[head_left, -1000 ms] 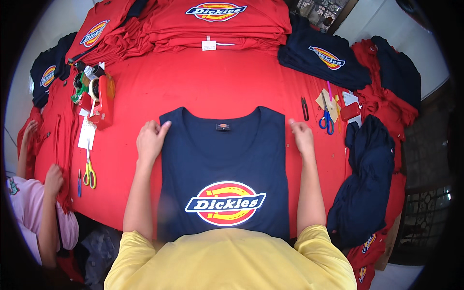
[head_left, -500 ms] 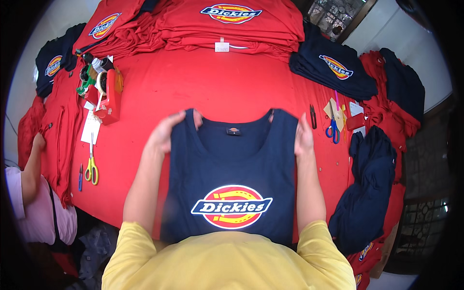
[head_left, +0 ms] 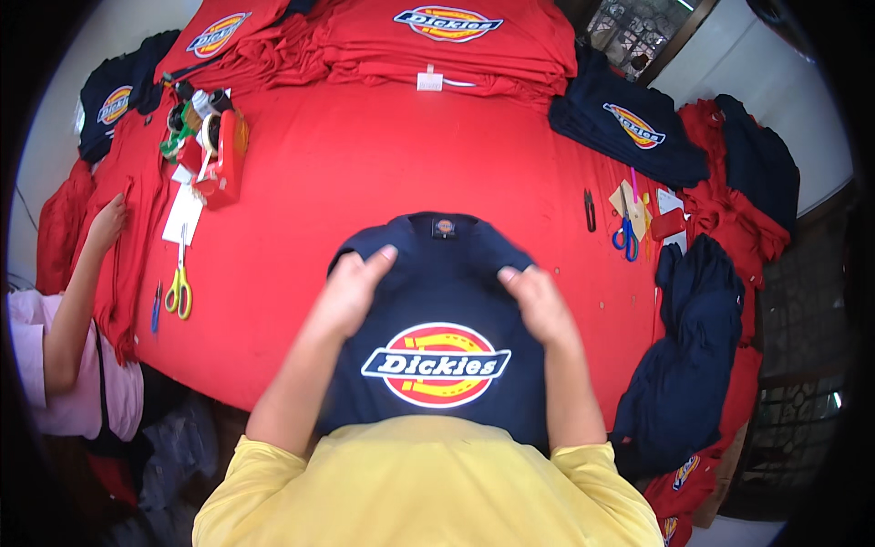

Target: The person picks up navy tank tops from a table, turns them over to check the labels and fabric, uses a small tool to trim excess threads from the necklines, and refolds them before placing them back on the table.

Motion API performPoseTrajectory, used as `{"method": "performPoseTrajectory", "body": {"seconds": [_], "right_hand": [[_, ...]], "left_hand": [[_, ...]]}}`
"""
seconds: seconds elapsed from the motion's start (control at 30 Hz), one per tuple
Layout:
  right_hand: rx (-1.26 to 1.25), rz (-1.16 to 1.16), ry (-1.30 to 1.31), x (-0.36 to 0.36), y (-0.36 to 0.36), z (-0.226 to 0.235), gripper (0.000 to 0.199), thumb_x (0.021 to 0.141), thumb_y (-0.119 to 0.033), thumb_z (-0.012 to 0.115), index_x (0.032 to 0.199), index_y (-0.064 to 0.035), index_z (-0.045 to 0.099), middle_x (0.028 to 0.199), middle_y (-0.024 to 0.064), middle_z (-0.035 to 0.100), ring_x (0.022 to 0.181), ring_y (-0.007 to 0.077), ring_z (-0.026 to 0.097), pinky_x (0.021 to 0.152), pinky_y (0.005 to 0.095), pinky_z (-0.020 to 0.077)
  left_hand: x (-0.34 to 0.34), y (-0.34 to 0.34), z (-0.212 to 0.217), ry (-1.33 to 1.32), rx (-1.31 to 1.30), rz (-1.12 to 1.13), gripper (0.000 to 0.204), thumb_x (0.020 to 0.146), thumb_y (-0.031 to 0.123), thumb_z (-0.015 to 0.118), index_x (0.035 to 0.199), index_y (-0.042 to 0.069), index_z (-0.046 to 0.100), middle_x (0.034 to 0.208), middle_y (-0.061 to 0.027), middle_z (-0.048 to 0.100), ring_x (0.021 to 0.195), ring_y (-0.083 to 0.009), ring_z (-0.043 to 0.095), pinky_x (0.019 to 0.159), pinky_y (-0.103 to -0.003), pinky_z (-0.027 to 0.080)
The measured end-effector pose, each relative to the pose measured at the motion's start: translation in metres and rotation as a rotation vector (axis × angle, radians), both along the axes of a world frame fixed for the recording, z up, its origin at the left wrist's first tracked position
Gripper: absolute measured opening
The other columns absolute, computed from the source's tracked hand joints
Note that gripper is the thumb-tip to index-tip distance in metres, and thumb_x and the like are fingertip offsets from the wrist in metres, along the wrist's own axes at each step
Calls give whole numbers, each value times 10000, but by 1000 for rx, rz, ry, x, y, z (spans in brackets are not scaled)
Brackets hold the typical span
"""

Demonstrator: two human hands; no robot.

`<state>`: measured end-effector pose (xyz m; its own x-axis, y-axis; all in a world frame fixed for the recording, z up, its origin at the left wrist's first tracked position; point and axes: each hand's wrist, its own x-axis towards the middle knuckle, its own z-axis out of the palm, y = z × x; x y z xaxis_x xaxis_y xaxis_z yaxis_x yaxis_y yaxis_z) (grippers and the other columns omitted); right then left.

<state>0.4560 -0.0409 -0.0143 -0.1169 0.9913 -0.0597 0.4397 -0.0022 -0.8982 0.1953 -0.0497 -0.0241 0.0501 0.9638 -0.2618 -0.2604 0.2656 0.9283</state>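
A navy shirt (head_left: pixel 437 296) with a red, white and yellow printed emblem hangs spread in front of my body. My left hand (head_left: pixel 353 290) grips its left shoulder, thumb on top and pointing toward the collar. On the other shoulder my right hand (head_left: pixel 540 303) is closed in the same way, slightly blurred. Both hands' fingers are mostly hidden behind the cloth. The collar lies farthest from me, with a small dark label (head_left: pixel 444 227) in it. The shirt's lower part is hidden by my yellow top.
A red cloth-covered table (head_left: pixel 383 146) bears red shirt stacks (head_left: pixel 456 55) at the back and navy shirts (head_left: pixel 629 123) at right. Yellow-handled scissors (head_left: pixel 180 292) and a red tape dispenser (head_left: pixel 221 164) lie left; blue-handled scissors (head_left: pixel 625 239) lie right. A co-worker's arm (head_left: pixel 77 287) reaches in from the left.
My hands have come closer together and nearer my body, thumbs now on the shirt's front. The collar's wide opening has folded back, leaving its label at the top edge. The co-worker's hand has moved farther up.
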Motion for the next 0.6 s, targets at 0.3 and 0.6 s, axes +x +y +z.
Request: {"method": "performPoseTrajectory", "body": {"seconds": [0.3,0.6], "right_hand": [[451,273,68,-53,-125,-60,417,855,-10,507,1261,70,456,1235,287,501,1132,459,488,959,468,384],[383,371,153,-53,-132,-60,567,842,-71,543,1359,64,353,1329,292,426,1235,452,409,1031,465,325]], "left_hand": [[69,-117,-21,338,563,-128,441,946,217,508,1285,-64,475,1301,-241,492,1216,-360,463,1025,-398,335],[66,-124,-12,335,607,-447,732,913,471,499,1347,-97,340,1339,-279,404,1270,-388,380,1066,-426,271]]}}
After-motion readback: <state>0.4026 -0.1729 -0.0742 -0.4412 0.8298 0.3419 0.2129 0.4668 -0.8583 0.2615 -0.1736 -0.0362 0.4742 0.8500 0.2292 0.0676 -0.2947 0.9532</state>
